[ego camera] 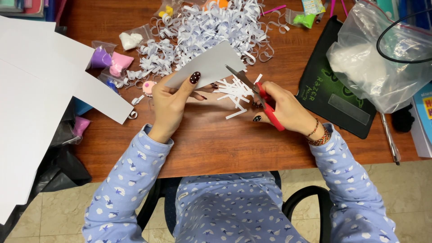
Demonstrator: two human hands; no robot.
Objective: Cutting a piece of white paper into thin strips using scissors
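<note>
While the left hand pinches a grey paper sheet at centre frame, thumb on top, the right hand grips red-handled scissors, blades parted at the sheet's right edge. Cut strips lie just below; curled shreds pile above on the wooden desk.

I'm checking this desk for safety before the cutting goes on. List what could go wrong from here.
1. The left hand pinches the sheet of paper close to the open blades of the red-handled scissors in the right hand; a fingertip might get nicked.
2. The cut strips lie loose near the table edge and may slide to the floor.
3. The pile of curled strips could bury the small packets of coloured clay.
</note>
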